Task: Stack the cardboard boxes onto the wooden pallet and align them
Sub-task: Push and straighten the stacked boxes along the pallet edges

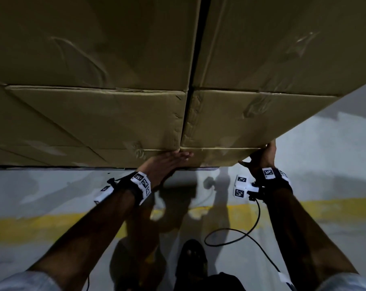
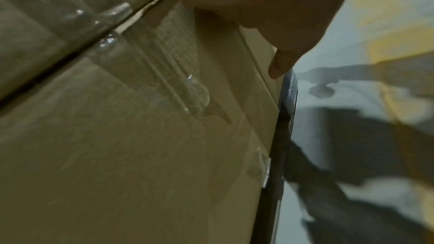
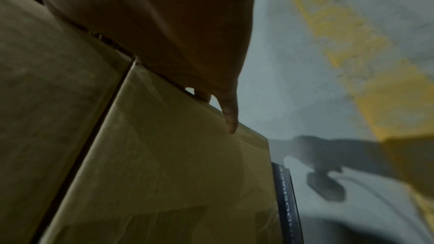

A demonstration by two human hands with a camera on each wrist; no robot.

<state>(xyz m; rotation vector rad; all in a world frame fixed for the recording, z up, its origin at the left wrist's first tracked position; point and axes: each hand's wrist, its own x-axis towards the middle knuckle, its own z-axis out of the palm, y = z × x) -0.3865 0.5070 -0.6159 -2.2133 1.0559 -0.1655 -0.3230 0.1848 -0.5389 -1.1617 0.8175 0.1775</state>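
Grey concrete floor (image 1: 316,148), patchy paint, with a yellow painted stripe (image 1: 30,224) running left to right on the near side. A dark pallet edge (image 1: 58,166) sits on the floor at the far side, under the stacked cardboard boxes (image 1: 89,120). A black cable (image 1: 238,236) hangs looped above the floor near right. A dark shoe (image 1: 191,256) stands near centre.

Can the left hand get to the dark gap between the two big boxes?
Probably yes. The left hand lies flat against the box on the right, just below the bottom end of the gap, and nothing sits between them. The upper part of the gap looks too far up.
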